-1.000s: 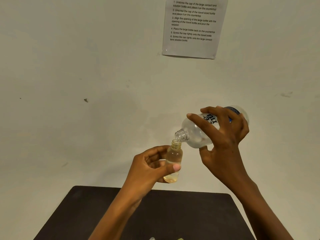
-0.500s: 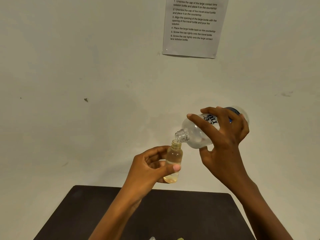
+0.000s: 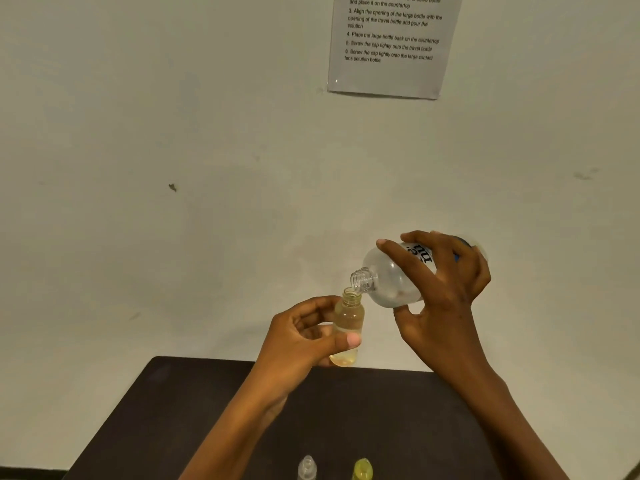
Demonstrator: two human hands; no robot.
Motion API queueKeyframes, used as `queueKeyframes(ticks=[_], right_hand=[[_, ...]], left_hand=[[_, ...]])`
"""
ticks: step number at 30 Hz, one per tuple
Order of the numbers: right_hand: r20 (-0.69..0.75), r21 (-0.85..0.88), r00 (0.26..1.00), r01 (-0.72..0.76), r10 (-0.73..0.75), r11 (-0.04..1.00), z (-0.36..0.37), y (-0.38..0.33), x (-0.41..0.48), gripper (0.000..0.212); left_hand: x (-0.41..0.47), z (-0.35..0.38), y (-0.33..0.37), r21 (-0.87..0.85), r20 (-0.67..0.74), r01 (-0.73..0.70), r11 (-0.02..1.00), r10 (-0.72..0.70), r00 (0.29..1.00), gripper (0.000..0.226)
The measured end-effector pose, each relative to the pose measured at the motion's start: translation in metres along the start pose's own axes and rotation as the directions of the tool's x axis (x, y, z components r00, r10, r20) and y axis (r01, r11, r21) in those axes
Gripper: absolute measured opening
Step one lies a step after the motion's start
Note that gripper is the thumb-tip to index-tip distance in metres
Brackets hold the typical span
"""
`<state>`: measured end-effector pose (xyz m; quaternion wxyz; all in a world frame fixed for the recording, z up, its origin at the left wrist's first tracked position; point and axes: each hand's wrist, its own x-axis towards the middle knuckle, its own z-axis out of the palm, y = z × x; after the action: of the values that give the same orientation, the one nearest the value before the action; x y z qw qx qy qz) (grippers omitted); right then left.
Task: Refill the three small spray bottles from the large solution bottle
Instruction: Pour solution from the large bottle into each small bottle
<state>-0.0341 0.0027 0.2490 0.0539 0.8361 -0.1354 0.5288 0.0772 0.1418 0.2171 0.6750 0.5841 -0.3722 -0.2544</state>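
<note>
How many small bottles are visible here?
3. An uncapped small bottle in the left hand below the large bottle's mouth; a clear bottle and a yellow bottle at the frame's bottom edge, only tops showing.

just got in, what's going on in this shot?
A person is mid-refill. The left hand holds a small clear plastic bottle of pale yellowish liquid upright above the dark brown table. The right hand tilts a large clear solution bottle with black lettering, its open neck at the small bottle's mouth; no stream is visible. A clear bottle top and a yellow bottle top show at the bottom edge.
</note>
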Motion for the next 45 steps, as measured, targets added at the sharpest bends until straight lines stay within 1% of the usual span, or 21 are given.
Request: queueKeyframes(ticks=[5,7,9,10,11,12,14,16,18,21,24,26,29,33,37,39,41,45], right_hand=[[0.103,0.087,0.992,-0.085,0.076,0.993,0.021,0.004,-0.034,0.078],[0.163,0.145,0.977,-0.164,0.140,0.976,0.030,0.007,-0.052,0.078],[0.218,0.231,0.944,-0.296,0.247,0.927,0.037,0.009,-0.069,0.075],[0.262,0.264,0.915,-0.374,0.307,0.889,0.041,0.012,-0.077,0.075],[0.332,0.273,0.869,-0.462,0.368,0.844,0.046,0.016,-0.087,0.077],[0.400,0.266,0.810,-0.551,0.429,0.791,0.050,0.021,-0.098,0.080],[0.499,0.217,0.694,-0.679,0.519,0.701,0.058,0.035,-0.120,0.084],[0.556,0.124,0.575,-0.772,0.600,0.624,0.070,0.047,-0.145,0.086],[0.581,0.136,0.498,-0.839,0.644,0.527,0.076,0.054,-0.171,0.084],[0.580,0.178,0.445,-0.887,0.683,0.427,0.079,0.055,-0.201,0.075],[0.581,0.128,0.345,-0.933,0.737,0.336,0.087,0.062,-0.231,0.074],[0.582,0.069,0.272,-0.955,0.766,0.287,0.093,0.067,-0.249,0.072],[0.568,0.004,0.206,-0.969,0.797,0.248,0.099,0.069,-0.270,0.074],[0.548,-0.036,0.162,-0.976,0.821,0.217,0.102,0.068,-0.285,0.076],[0.534,-0.046,0.170,-0.972,0.828,0.229,0.102,0.069,-0.291,0.077],[0.538,-0.054,0.168,-0.971,0.826,0.233,0.103,0.069,-0.291,0.079],[0.546,-0.061,0.156,-0.972,0.823,0.225,0.104,0.068,-0.293,0.083],[0.547,-0.069,0.111,-0.982,0.830,0.177,0.106,0.067,-0.293,0.098]], left_hand=[[-0.002,-0.006,-0.028,-0.026,0.004,0.088,0.996,-0.088,0.996,0.045],[-0.004,-0.010,-0.043,-0.026,-0.015,0.127,0.991,-0.128,0.992,0.048],[-0.007,-0.017,-0.061,-0.005,-0.046,0.151,0.988,-0.151,0.987,0.050],[-0.007,-0.021,-0.070,0.016,-0.057,0.156,0.988,-0.155,0.986,0.051],[-0.010,-0.025,-0.081,0.028,-0.066,0.174,0.984,-0.172,0.983,0.051],[-0.012,-0.029,-0.091,0.033,-0.078,0.189,0.981,-0.186,0.979,0.052],[-0.016,-0.039,-0.113,0.055,-0.126,0.207,0.977,-0.199,0.972,0.050],[-0.022,-0.048,-0.141,0.087,-0.194,0.248,0.965,-0.228,0.954,0.048],[-0.031,-0.058,-0.170,0.119,-0.256,0.304,0.945,-0.267,0.929,0.045],[-0.042,-0.067,-0.209,0.162,-0.310,0.393,0.905,-0.331,0.891,0.039],[-0.045,-0.069,-0.236,0.203,-0.369,0.462,0.863,-0.369,0.853,0.038],[-0.044,-0.067,-0.251,0.250,-0.362,0.487,0.837,-0.386,0.848,0.035],[-0.043,-0.065,-0.269,0.288,-0.339,0.516,0.807,-0.418,0.843,0.034],[-0.046,-0.066,-0.287,0.331,-0.363,0.548,0.768,-0.433,0.825,0.029],[-0.049,-0.068,-0.295,0.279,-0.409,0.585,0.762,-0.457,0.790,0.028],[-0.048,-0.069,-0.298,0.260,-0.417,0.588,0.766,-0.460,0.784,0.027],[-0.046,-0.069,-0.301,0.254,-0.420,0.594,0.764,-0.466,0.779,0.027],[-0.046,-0.068,-0.305,0.248,-0.432,0.608,0.754,-0.476,0.766,0.030]])
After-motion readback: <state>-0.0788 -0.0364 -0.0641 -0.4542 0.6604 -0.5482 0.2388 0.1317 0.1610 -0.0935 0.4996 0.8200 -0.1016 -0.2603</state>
